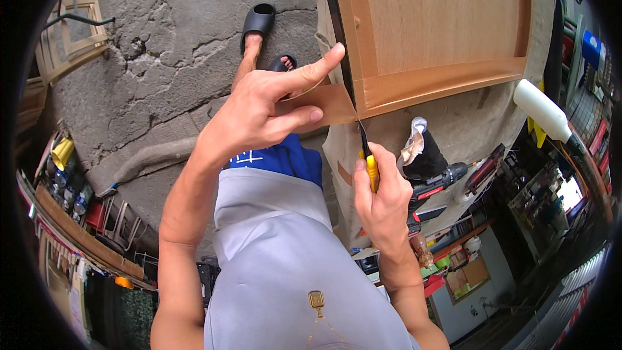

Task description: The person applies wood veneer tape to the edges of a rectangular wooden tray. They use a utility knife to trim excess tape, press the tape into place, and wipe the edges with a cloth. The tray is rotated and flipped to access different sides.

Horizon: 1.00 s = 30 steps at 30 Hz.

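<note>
Knife is sitting within the curled right hand; the half-spread left hand is holding a brown strip beside the panel.

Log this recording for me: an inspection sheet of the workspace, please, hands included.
Surface: covered bench, blotchy beige.
Job's things: framed wood panel; brown strip; yellow-and-black cutter, tip beside the panel's near left corner.
Clutter: power drill, white rounded object, right of the hands.
Grippers: left hand holds the strip; right hand grips the cutter.
Cables: nothing seen clearly.
Surroundings: cracked concrete floor; wooden frames, upper left.
</note>
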Motion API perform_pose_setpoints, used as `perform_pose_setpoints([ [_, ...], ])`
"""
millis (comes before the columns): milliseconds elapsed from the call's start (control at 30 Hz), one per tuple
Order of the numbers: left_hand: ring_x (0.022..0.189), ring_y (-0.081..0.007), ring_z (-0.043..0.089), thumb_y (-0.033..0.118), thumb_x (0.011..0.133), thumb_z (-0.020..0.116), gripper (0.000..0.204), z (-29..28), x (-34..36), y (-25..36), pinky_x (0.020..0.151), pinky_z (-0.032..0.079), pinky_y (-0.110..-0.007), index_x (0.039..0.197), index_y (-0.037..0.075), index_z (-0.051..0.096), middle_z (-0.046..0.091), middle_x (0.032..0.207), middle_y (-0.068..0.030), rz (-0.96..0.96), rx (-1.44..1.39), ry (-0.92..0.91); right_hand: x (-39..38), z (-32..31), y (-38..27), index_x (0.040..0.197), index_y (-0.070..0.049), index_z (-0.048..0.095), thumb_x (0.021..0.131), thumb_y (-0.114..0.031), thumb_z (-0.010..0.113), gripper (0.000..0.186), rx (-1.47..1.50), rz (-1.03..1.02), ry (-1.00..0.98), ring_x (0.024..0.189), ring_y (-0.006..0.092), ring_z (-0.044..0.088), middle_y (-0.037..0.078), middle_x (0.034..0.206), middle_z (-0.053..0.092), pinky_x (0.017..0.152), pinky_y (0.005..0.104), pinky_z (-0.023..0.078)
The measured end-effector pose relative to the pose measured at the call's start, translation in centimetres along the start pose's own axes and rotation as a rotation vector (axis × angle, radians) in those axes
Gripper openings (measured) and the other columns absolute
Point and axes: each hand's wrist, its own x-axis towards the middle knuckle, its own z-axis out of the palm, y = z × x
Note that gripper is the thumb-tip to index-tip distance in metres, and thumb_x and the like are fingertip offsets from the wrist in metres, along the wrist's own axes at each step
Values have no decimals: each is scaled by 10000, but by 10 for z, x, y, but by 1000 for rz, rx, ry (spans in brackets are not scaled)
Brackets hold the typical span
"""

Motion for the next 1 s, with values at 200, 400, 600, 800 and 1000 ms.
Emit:
perform_pose_setpoints([
  [200,591,-282,459,44,659,734,948,-5,-2,0,681,481,-326,1505,155,321,355,1299,-446,31,128,-50,-9,-12,-4,1133,34,551,858,5,631,287,52,32,33,679,353,663,203,866,643,593,386,525],
  [400,747,-399,604,-2,617,734,1008,-5,-2,-2,712,503,-410,1509,178,301,299,1404,-383,75,304,-52,37,-12,-12,1140,26,534,885,6,601,265,73,-41,84,689,347,659,197,832,630,610,377,512],
  [600,765,-425,593,-10,604,736,1028,-6,-2,-4,740,516,-424,1504,247,311,300,1429,-360,55,417,-61,45,-10,-13,1154,18,526,886,2,602,278,56,-40,38,724,372,664,220,830,635,616,396,515],
  [800,703,-372,605,-24,637,709,1028,-7,-2,-3,870,408,-499,1510,304,276,374,1148,-253,50,425,-79,48,-14,-20,1136,18,530,888,-11,602,260,20,-31,4,730,382,664,232,839,641,621,405,516],
  [1000,576,-286,597,-38,689,675,1013,-11,1,-5,1127,164,-651,1516,352,239,508,562,-49,94,402,-81,54,-20,-28,1107,17,539,876,-6,597,239,-7,-12,-17,729,396,656,240,861,646,617,415,511],
])
